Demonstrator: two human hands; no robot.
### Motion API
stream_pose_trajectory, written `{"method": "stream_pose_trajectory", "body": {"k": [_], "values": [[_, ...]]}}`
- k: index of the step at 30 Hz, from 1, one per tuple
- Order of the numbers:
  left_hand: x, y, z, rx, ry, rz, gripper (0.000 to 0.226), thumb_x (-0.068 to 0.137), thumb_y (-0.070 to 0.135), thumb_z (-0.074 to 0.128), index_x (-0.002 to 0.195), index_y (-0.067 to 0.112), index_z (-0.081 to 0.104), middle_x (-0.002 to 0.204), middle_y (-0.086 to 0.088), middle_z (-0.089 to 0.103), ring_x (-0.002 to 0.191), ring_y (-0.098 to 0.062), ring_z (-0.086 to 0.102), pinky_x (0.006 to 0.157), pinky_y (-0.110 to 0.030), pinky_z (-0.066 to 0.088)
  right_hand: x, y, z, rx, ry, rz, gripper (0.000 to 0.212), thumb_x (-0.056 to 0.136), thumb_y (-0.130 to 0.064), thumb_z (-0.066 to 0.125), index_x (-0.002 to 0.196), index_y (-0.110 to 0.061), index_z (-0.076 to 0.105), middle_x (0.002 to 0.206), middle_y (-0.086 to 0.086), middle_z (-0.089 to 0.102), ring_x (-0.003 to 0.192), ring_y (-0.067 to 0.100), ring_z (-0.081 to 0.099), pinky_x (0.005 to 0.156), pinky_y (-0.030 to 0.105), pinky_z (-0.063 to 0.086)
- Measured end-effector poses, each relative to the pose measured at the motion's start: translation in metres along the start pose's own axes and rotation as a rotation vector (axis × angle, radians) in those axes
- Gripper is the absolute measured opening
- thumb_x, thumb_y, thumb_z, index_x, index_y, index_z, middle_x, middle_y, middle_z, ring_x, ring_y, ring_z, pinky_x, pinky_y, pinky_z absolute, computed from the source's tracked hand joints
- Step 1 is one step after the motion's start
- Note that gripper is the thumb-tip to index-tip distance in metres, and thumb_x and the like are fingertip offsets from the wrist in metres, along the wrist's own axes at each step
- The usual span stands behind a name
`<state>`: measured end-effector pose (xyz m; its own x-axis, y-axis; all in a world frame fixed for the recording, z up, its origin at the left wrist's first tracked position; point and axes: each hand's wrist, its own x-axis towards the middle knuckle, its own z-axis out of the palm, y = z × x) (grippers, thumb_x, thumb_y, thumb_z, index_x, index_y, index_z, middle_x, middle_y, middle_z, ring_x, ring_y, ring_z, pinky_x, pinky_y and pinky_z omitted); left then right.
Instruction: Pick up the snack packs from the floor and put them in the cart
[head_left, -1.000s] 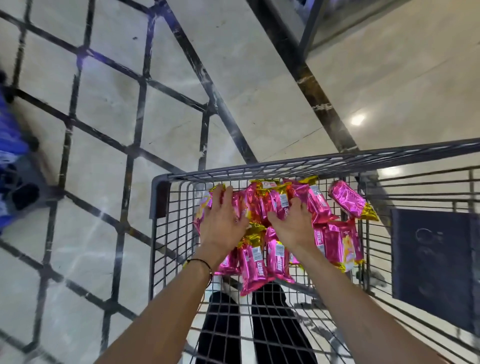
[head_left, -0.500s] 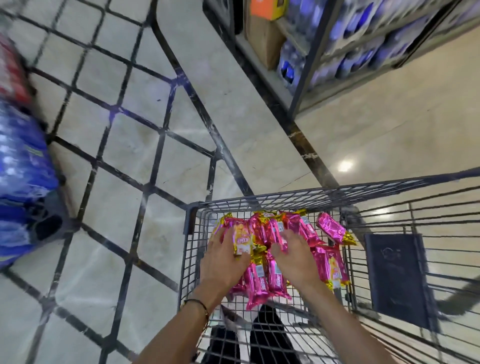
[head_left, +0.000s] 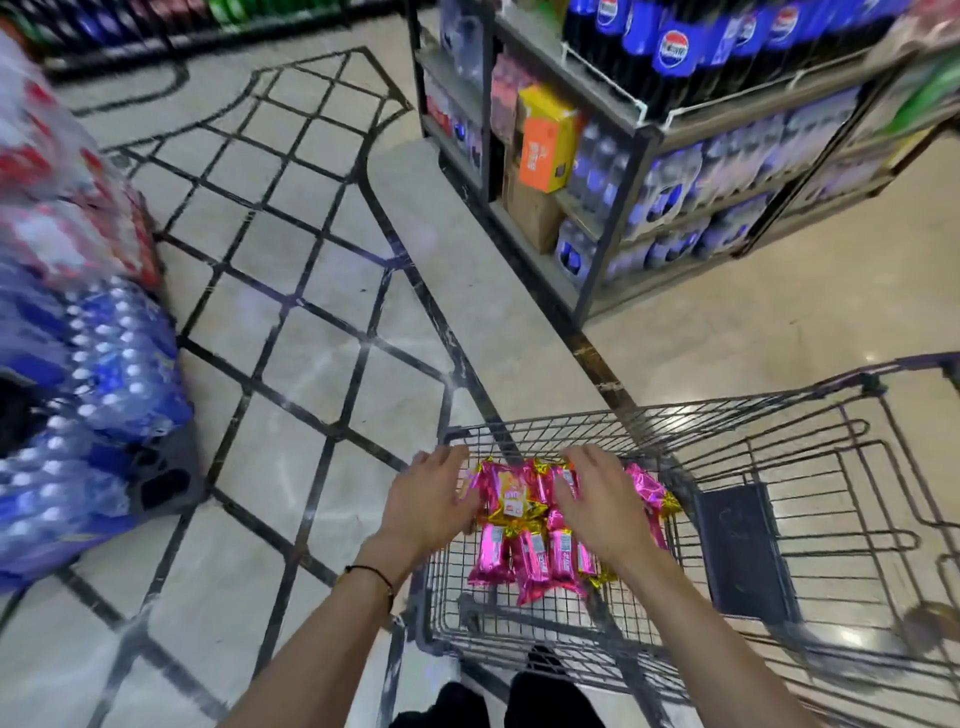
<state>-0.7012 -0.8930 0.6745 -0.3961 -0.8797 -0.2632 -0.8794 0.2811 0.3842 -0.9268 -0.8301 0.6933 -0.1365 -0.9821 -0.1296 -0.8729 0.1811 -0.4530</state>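
Note:
Several pink and gold snack packs (head_left: 530, 551) lie heaped in the near left corner of the grey wire cart (head_left: 779, 431). My left hand (head_left: 428, 501) hovers over the left edge of the heap with its fingers spread and straight, holding nothing. Over the right part of the heap is my right hand (head_left: 597, 499), also with relaxed fingers and nothing in it. Both forearms reach in from the bottom of the view. No snack pack shows on the floor.
A shelf rack (head_left: 649, 171) of blue bottles and an orange box stands ahead to the right. Stacked shrink-wrapped bottle packs (head_left: 78, 364) fill the left side. A dark flap (head_left: 743, 551) hangs inside the cart. Tiled floor with black lines lies between.
The view has tilted up, so shelves and bottle packs have come into sight. Both hands have lifted off the snack packs and spread slightly apart above the heap.

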Motion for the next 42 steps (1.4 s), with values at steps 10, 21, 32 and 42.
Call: {"method": "stream_pose_trajectory", "body": {"k": [10,21,32,42], "values": [[-0.091,-0.058,-0.045,0.148,0.185,-0.22,0.056,0.091,0.041,0.05,0.145,0.024,0.046,0.15,-0.002,0.047,0.136,-0.027,0.041,0.108,-0.044,0.038,0.023,-0.094,0.015,-0.235,-0.055,-0.465,0.036,0.092,-0.027,0.056,0.125,-0.014,0.058,0.12,0.007,0.061,0.108,0.028,0.056,0.086,0.044,0.052],[-0.276,-0.053,-0.021,-0.037,0.566,-0.89,0.049,0.09,0.039,0.049,0.134,0.018,0.057,0.137,-0.001,0.057,0.119,-0.03,0.054,0.094,-0.044,0.049,-0.012,-0.218,0.057,-0.276,-0.293,-1.066,0.036,0.096,-0.026,0.048,0.131,-0.02,0.051,0.127,0.003,0.055,0.115,0.026,0.051,0.086,0.04,0.049],[-0.453,-0.013,0.018,-0.119,0.715,-1.365,0.051,0.093,0.022,0.05,0.144,0.023,0.046,0.147,0.002,0.047,0.128,-0.024,0.044,0.102,-0.038,0.039,-0.154,-0.304,0.102,-0.177,-0.485,-1.466,0.036,0.097,-0.032,0.047,0.132,-0.022,0.051,0.126,-0.002,0.056,0.113,0.024,0.051,0.087,0.039,0.048],[-0.627,-0.014,0.087,-0.288,0.907,-1.606,0.045,0.091,0.011,0.05,0.134,0.021,0.056,0.134,0.002,0.057,0.116,-0.022,0.055,0.096,-0.037,0.048,-0.324,-0.359,0.165,-0.212,-0.679,-1.661,0.033,0.098,-0.034,0.044,0.13,-0.026,0.05,0.121,-0.005,0.056,0.109,0.021,0.053,0.083,0.037,0.049]]}}
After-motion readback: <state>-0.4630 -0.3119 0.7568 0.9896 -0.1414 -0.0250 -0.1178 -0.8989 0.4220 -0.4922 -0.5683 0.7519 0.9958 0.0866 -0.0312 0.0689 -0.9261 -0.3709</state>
